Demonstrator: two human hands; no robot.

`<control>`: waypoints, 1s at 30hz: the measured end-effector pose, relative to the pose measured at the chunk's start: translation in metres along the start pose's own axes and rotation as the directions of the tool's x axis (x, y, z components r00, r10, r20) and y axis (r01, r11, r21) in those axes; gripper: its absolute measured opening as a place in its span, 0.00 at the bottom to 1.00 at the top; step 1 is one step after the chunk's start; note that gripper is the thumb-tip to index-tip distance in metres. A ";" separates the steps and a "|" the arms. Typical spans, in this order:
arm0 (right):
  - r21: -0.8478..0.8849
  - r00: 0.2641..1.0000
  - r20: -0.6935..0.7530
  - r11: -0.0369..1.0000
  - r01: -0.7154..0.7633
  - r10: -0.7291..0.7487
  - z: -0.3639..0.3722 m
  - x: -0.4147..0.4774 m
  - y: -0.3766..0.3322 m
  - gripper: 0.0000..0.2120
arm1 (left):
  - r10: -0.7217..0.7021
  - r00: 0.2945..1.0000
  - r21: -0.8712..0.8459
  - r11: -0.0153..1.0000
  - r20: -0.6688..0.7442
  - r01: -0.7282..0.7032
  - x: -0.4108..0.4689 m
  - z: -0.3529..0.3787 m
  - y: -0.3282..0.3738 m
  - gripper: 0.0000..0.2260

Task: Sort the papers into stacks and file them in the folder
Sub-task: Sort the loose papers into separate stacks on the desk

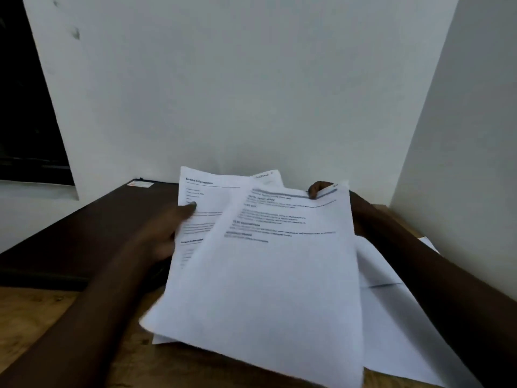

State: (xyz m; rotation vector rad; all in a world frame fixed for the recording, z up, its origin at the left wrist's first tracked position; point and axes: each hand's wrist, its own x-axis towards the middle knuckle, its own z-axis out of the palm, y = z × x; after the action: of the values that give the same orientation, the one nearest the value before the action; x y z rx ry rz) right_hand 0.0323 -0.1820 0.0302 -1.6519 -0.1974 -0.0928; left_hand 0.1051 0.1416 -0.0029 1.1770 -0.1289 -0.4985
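Above the desk, left hand and right hand each grip fanned papers.

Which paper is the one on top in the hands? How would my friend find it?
Start at the white wall and look down to the two hands in front of it. The top paper is the biggest sheet, nearest the camera, with the right hand pinching its far corner. Unlike the sheet behind it, which the left hand holds, it leans to the right and has a grey bar across its top.

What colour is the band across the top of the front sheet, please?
Blue-grey band on the front sheet, head view.
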 end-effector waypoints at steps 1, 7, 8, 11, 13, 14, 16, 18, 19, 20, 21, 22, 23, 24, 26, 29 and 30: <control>-0.045 0.999 0.027 0.999 -0.019 0.020 0.000 0.007 0.000 0.01 | -0.013 0.999 0.007 1.000 0.030 0.013 -0.001 0.001 0.001 0.13; -0.242 0.991 0.079 0.963 0.123 -0.107 0.011 0.056 0.004 0.10 | -0.086 0.995 0.159 0.984 0.055 0.076 0.002 0.002 0.002 0.13; -0.235 0.991 0.037 0.962 0.137 -0.132 0.012 0.062 0.007 0.11 | -0.082 0.994 0.172 0.983 0.065 0.070 0.002 0.004 0.002 0.14; -0.232 0.991 0.009 0.964 0.133 -0.135 0.020 0.074 0.016 0.12 | -0.060 0.993 0.200 0.979 0.098 0.039 0.007 0.008 0.000 0.15; -0.256 0.993 -0.023 0.961 0.105 -0.114 0.025 0.073 0.022 0.09 | -0.026 0.994 0.250 0.968 0.107 -0.002 0.009 0.009 -0.003 0.14; -0.256 0.992 -0.071 0.963 0.087 -0.108 0.025 0.073 0.025 0.09 | 0.003 0.995 0.265 0.964 0.102 -0.030 0.011 0.009 -0.005 0.14; -0.200 0.963 -0.255 0.979 0.038 -0.089 0.029 0.069 0.026 0.12 | 0.047 0.993 0.254 0.964 0.106 -0.073 0.012 0.009 -0.006 0.15; -0.110 0.893 -0.447 0.994 -0.002 -0.048 0.028 0.063 0.025 0.12 | 0.078 0.992 0.237 0.966 0.099 -0.099 0.013 0.008 -0.005 0.16; -0.032 0.876 -0.482 0.999 -0.027 0.008 0.025 0.059 0.024 0.12 | 0.089 0.992 0.224 0.969 0.086 -0.106 0.013 0.009 -0.003 0.16; 0.088 0.874 -0.478 0.995 -0.046 0.083 0.024 0.054 0.022 0.15 | 0.100 0.992 0.200 0.973 0.073 -0.113 0.014 0.009 -0.002 0.16; 0.221 0.877 -0.453 0.973 -0.061 0.158 0.023 0.048 0.021 0.21 | 0.114 0.991 0.172 0.977 0.068 -0.124 0.014 0.009 0.000 0.15; 0.307 0.885 -0.417 0.949 -0.076 0.206 0.023 0.041 0.018 0.25 | 0.131 0.989 0.140 0.980 0.071 -0.140 0.015 0.009 0.001 0.15; 0.337 0.901 -0.367 0.936 -0.104 0.232 0.026 0.033 0.015 0.26 | 0.142 0.987 0.100 0.984 0.078 -0.150 0.014 0.010 0.002 0.15; 0.329 0.930 -0.280 0.934 -0.140 0.238 0.031 0.023 0.014 0.26 | 0.149 0.985 0.054 0.987 0.085 -0.153 0.011 0.013 0.003 0.15; 0.256 0.972 -0.116 0.952 -0.168 0.203 0.046 0.009 0.018 0.23 | 0.136 0.987 -0.015 0.991 0.088 -0.135 0.006 0.015 0.004 0.16; -0.018 0.982 -0.141 0.991 -0.130 0.126 0.065 -0.001 0.026 0.10 | 0.106 0.991 -0.075 0.992 0.082 -0.100 0.000 0.017 0.005 0.18; -0.084 0.977 -0.196 0.991 -0.100 0.082 0.069 -0.002 0.027 0.08 | 0.095 0.993 -0.084 0.993 0.073 -0.088 0.001 0.015 0.004 0.17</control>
State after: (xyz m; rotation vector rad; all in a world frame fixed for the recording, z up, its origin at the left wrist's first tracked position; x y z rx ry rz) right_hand 0.0318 -0.1161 -0.0031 -1.7312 0.0301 -0.1932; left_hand 0.1018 0.1302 0.0063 1.0688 -0.2262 -0.4640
